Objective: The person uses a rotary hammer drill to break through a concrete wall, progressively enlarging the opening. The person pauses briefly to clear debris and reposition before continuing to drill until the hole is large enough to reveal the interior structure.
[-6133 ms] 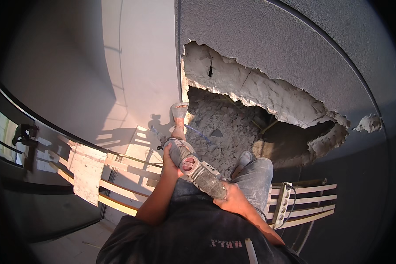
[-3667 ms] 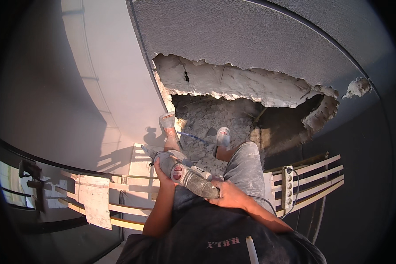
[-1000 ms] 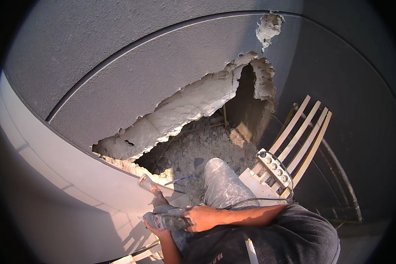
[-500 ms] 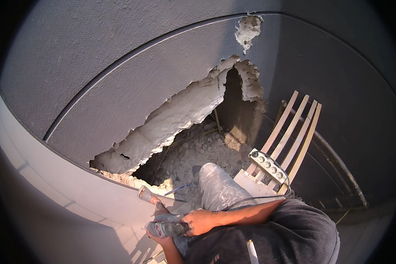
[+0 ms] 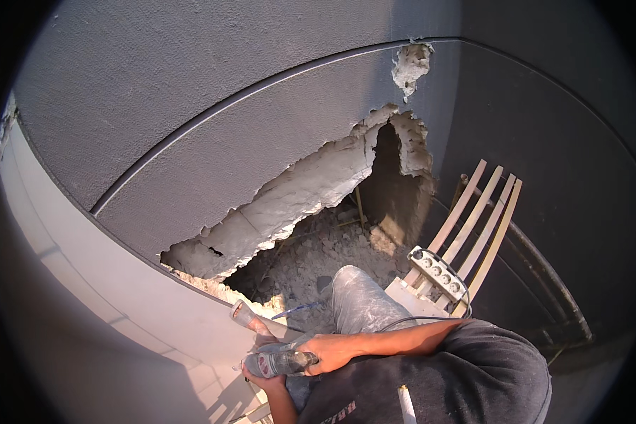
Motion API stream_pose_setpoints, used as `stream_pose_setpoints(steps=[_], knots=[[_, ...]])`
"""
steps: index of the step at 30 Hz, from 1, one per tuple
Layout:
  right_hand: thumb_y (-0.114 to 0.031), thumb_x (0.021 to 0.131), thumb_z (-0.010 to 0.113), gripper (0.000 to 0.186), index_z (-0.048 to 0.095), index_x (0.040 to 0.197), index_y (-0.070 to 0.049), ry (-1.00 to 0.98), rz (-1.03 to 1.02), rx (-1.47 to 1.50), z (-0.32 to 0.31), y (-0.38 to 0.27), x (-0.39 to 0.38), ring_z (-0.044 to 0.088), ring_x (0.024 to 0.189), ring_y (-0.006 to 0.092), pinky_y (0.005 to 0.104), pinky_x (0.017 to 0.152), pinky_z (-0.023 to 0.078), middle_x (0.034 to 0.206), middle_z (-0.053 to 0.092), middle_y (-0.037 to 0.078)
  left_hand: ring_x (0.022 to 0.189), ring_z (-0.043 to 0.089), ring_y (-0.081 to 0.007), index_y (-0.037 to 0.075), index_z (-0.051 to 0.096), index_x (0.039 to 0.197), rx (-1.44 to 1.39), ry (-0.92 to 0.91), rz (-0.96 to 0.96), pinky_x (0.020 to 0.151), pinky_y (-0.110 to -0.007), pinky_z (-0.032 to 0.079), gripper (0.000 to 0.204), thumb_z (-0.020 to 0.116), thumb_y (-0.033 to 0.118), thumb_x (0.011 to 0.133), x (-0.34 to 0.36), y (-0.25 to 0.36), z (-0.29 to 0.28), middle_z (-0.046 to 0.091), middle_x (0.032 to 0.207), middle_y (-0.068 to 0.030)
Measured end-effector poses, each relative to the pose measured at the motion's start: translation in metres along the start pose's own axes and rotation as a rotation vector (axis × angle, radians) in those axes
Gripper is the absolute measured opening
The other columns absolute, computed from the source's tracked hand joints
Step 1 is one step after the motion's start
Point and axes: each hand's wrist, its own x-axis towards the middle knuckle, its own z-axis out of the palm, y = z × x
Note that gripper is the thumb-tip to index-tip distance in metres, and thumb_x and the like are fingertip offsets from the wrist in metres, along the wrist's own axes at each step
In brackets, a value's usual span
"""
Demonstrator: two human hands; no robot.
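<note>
Both hands are on a dusty grey power tool (image 5: 279,364) with a rounded body and a reddish mark. The frames do not show what kind of tool it is. My right hand (image 5: 325,352) is wrapped round its dark rear end. My left hand (image 5: 265,381) cups it from below at the front, and its fingers are partly covered by the body. The tool lies low beside my bent leg in dusty grey trousers (image 5: 367,304). Just beyond it, my foot (image 5: 259,326) shows in a slipper (image 5: 242,312) near the pale ledge.
A jagged hole (image 5: 297,191) with rubble (image 5: 318,251) inside breaks the dark grey wall (image 5: 226,134). At right, wooden slats (image 5: 466,212) stand by a white power strip (image 5: 438,273), whose cable (image 5: 403,321) crosses my leg. A metal pipe (image 5: 551,272) lies behind. Pale ledge (image 5: 141,318) borders the left.
The view has shifted, so the wall, hole and slats sit slightly lower and farther right. Both hands still hold the power tool in much the same place.
</note>
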Motion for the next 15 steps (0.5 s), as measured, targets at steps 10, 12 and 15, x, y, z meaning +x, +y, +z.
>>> stream_pose_setpoints(steps=[10, 12, 15], knots=[[-0.034, 0.093, 0.075, 0.047, 0.066, 0.121, 0.003, 0.233, -0.01, 0.002, -0.045, -0.109, -0.068, 0.073, 0.094, 0.0354, 0.0431, 0.084, 0.055, 0.101, 0.075, 0.023, 0.089, 0.069, -0.0299, 0.009, 0.064, 0.11, 0.175, -0.075, -0.077, 0.079, -0.047, 0.059, 0.05, 0.055, 0.056, 0.096, -0.019, 0.014, 0.138, 0.069, 0.1, -0.0112], [-0.033, 0.091, 0.076, 0.051, 0.064, 0.124, 0.004, 0.23, 0.076, 0.024, -0.053, -0.137, -0.094, 0.074, 0.1, 0.0368, 0.0438, 0.089, 0.055, 0.104, 0.075, 0.025, 0.084, 0.07, -0.0298, 0.002, 0.061, 0.117, 0.158, -0.082, -0.069, 0.073, -0.046, 0.06, 0.06, 0.061, 0.057, 0.093, -0.03, 0.004, 0.175, 0.07, 0.097, -0.0154], [-0.032, 0.091, 0.077, 0.054, 0.063, 0.129, 0.004, 0.373, 0.166, 0.074, -0.056, -0.152, -0.141, 0.074, 0.105, 0.0352, 0.0412, 0.094, 0.055, 0.11, 0.075, 0.025, 0.081, 0.071, -0.0308, 0.002, 0.062, 0.113, 0.118, -0.232, -0.255, 0.073, -0.046, 0.061, 0.059, 0.069, 0.056, 0.089, -0.044, -0.024, 0.229, 0.071, 0.092, -0.0163]])
